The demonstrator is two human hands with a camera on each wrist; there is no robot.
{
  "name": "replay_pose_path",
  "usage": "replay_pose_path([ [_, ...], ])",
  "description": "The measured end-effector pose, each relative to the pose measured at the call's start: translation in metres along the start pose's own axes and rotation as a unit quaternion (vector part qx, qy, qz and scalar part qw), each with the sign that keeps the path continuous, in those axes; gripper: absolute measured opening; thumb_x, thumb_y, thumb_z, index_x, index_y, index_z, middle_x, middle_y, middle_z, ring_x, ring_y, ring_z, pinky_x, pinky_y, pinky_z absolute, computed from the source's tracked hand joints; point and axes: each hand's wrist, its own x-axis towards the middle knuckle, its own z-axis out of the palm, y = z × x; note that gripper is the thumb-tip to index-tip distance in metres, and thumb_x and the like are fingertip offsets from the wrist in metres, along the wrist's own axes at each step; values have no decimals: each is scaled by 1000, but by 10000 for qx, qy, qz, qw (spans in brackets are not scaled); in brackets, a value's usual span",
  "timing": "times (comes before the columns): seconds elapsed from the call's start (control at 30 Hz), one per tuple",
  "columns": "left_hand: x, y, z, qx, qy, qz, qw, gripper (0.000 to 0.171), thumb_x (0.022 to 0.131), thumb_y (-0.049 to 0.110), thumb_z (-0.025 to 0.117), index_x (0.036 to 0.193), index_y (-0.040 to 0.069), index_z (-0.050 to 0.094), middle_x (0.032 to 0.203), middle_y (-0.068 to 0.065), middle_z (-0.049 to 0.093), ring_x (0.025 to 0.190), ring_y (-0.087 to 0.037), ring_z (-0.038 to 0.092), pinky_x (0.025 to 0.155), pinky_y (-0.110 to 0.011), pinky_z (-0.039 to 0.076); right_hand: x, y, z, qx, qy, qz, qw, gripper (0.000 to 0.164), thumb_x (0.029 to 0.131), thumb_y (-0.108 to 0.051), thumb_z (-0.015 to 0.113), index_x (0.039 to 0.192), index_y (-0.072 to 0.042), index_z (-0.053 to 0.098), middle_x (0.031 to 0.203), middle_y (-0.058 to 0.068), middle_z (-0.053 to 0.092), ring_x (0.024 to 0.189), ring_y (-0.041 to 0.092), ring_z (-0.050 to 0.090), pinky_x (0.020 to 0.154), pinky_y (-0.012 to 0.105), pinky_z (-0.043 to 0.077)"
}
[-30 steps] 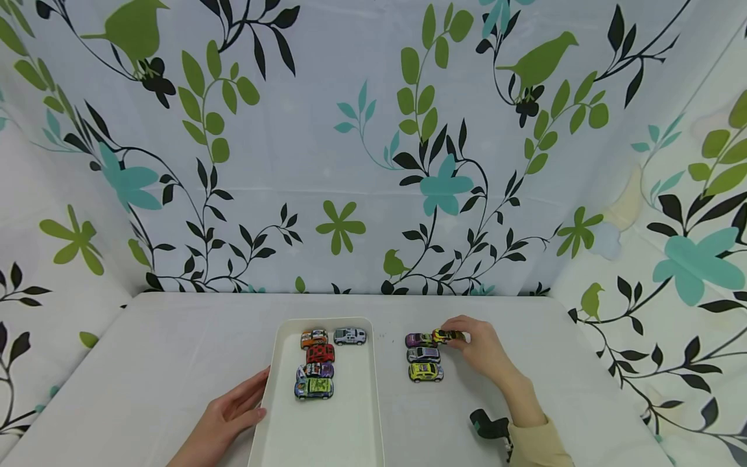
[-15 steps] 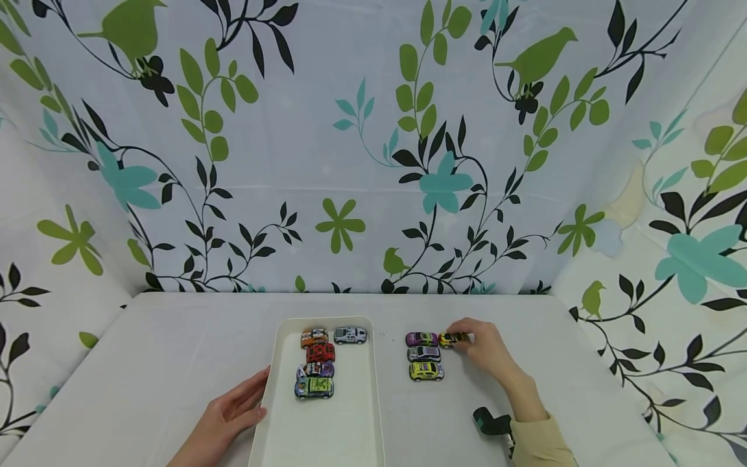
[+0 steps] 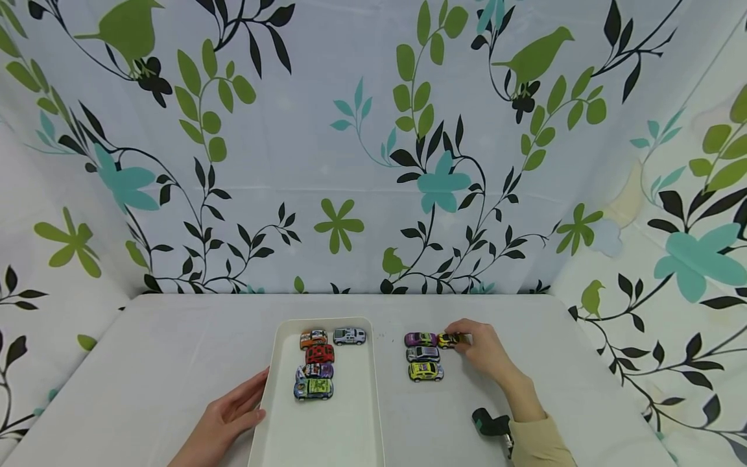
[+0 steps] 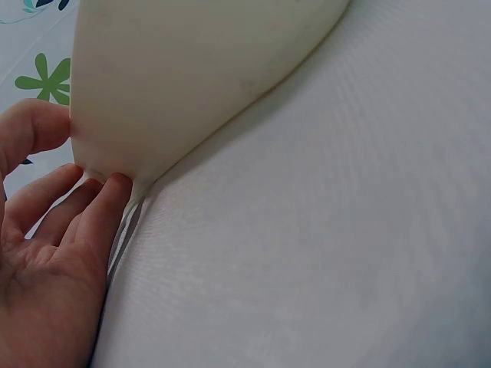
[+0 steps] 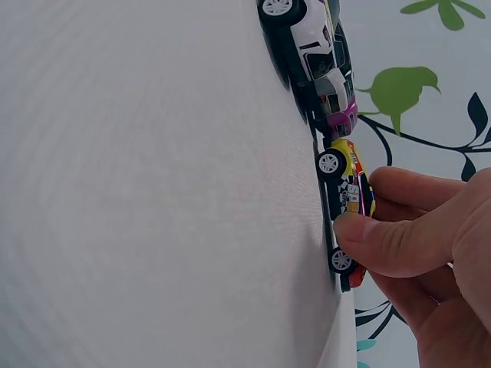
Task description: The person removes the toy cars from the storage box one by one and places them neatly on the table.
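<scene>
My right hand (image 3: 484,345) pinches a yellow, red and black toy car (image 5: 351,184) between thumb and fingers, its wheels at the table surface. Its end sits close against a purple toy car (image 3: 421,339) in the head view. Below that one stand a silver-grey toy car (image 3: 423,354) and a yellow-green toy car (image 3: 426,371). With relaxed fingers my left hand (image 3: 230,412) touches the outer left side of a white tray (image 3: 321,434). In the left wrist view its fingertips rest against the tray wall (image 4: 184,84).
Inside the tray are several toy cars, among them an orange one (image 3: 313,338), a silver one (image 3: 349,336), a red one (image 3: 320,353) and a green-blue one (image 3: 313,388). A black device (image 3: 490,423) is by the right forearm. Patterned cloth (image 3: 373,130) hangs behind the white table.
From one second ago, the pinched toy car has shifted slightly right and down, to the end of the purple one. Over the last half second nothing has visibly moved. My left hand stays at the tray.
</scene>
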Motion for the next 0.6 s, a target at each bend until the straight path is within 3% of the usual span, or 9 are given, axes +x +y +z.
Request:
replay_pose_path([
  [0.6, 1, 2, -1, -12, -59, -124, 9999, 74, 96, 20, 67, 157, 6, 28, 163, -15, 26, 122, 15, 45, 101, -20, 49, -1, -9, -5, -123, -42, 146, 9998, 42, 77, 18, 69, 113, -3, 72, 116, 11, 72, 117, 37, 63, 103, 57, 48],
])
